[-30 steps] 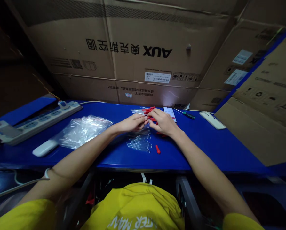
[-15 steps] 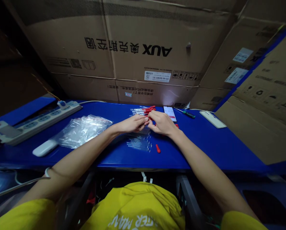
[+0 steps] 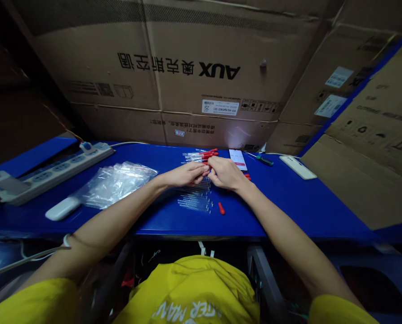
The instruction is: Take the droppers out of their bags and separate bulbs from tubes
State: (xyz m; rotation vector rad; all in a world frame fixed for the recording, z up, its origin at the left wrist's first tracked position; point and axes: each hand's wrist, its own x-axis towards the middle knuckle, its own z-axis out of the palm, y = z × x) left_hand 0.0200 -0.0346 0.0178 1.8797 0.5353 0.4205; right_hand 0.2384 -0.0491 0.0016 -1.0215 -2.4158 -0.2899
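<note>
My left hand point(image 3: 186, 173) and my right hand point(image 3: 225, 173) meet fingertip to fingertip over the blue table point(image 3: 288, 202). Both are pinched closed on a thin clear tube with a small red cap between them. Under the hands lies a row of clear glass tubes point(image 3: 196, 199). One loose red cap point(image 3: 221, 208) rests just right of that row. Beyond the hands sits a bundle of tubes with red caps fitted point(image 3: 201, 155).
A heap of clear plastic bags point(image 3: 115, 182) and a white remote-like object point(image 3: 62, 208) lie at left, a power strip point(image 3: 49, 169) further left. A phone point(image 3: 238, 158), a green screwdriver point(image 3: 263, 159) and a white device point(image 3: 297, 167) lie at back right. Cardboard boxes point(image 3: 187, 72) wall the rear.
My hands have stayed together at the same spot, the right hand shifting slightly left and closer to the left hand. Nothing else on the table moved.
</note>
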